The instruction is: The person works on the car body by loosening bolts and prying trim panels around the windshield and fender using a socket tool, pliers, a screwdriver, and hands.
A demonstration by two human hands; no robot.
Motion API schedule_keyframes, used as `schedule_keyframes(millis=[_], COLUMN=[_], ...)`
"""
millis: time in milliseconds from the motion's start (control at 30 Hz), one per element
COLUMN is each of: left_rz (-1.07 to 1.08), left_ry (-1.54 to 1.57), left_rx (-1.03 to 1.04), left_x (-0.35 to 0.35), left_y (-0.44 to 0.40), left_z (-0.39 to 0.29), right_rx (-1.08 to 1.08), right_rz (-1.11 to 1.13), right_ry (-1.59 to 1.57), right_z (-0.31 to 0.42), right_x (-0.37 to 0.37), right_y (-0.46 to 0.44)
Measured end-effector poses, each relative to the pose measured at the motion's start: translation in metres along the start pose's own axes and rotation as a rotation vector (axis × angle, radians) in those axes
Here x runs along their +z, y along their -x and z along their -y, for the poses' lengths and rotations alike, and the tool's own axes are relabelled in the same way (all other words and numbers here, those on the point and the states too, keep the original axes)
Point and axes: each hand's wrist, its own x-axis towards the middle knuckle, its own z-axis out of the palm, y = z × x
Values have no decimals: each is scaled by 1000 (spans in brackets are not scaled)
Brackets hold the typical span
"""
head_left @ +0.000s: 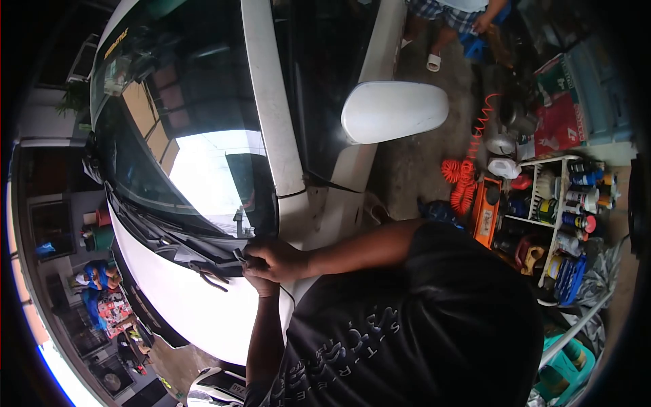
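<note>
At the lower corner of a white car's windshield [203, 169], my right hand [277, 260] is closed with the fingers curled in. A small dark strip-like piece [239, 256] sticks out by its fingers; its kind is not clear. Just under it, my left hand [261, 283] is also closed and touches the right one, its fingers mostly hidden. Both are beside the black cowl trim [193, 254] and the edge of the white hood [196, 312]. A thin black cord or strip [289, 296] curves below the wrists.
A white side mirror [395, 112] juts out above my right arm. A coiled red hose [461, 180] and an orange tool [486, 214] lie near a rack [559, 217] of bottles and cans. Another person in plaid shorts [447, 15] stands at the top. A green bin [569, 366] is lower right.
</note>
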Motion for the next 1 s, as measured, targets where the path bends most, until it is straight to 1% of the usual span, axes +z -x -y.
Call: schedule_keyframes(millis=[133,200,300,367,433,500,533,567,600,633,667,733,833,867,933,967,1000], left_rz=[2,10,22,57,134,220,221,226,223,223,195,110,18,-3,-46,-62,-71], left_ry=[-52,-68,-27,48,226,373,284,195,107,19,-15,-35,-20,-23,-44,-68,-105], left_rx=[50,68,20,-25,-63,-90,-134,-177,-223,-269,-264,-197,-95,-74,-36,-16,-3], left_x=[1,3,6,6,0,-3,0,3,15,22,27,28,22,21,22,23,21], left_y=[0,-2,-2,-1,-1,1,3,4,11,12,17,13,7,6,7,9,8], left_z=[-1,0,2,6,10,16,19,22,38,45,52,39,25,21,23,23,21], right_rx=[-86,-229,-259,-257,-253,-151,-149,-101,-55,-56,-46,-41,-179,-183,-109,-113,-115], right_rz=[21,-45,-52,-30,-14,60,56,90,126,129,136,153,194,201,212,146,155], right_ry=[34,130,184,201,213,173,172,178,184,183,142,98,222,219,131,119,115], right_z=[5,5,6,6,3,2,4,7,13,23,33,38,27,23,28,29,34], right_x=[-1,-6,-6,-10,-13,-16,-16,-16,-16,-18,-20,-17,-13,-13,-22,-21,-25], right_y=[-5,-6,-4,-4,-7,-14,-13,-12,-12,-12,-11,-11,-20,-21,-16,-12,-12])
